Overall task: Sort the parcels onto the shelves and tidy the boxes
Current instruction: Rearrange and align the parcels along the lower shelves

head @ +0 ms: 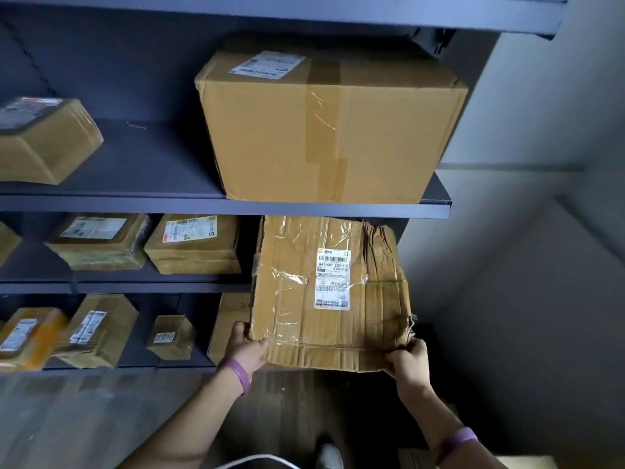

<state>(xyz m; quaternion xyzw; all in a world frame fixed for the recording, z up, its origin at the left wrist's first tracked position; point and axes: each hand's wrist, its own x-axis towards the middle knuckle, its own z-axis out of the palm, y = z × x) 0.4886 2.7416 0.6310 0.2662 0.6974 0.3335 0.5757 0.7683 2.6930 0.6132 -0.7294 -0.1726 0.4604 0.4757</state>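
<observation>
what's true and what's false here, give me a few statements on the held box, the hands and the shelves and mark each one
1. The left hand and right hand both grip the crumpled box by its lower corners. True.
2. The crumpled box bears no label. False: a white label faces the camera.
3. A big box sits on the shelf above the crumpled box. True.
4. The left wristband is green. False: the left wristband is purple.
5. The big box stands open. False: it is taped shut.
</observation>
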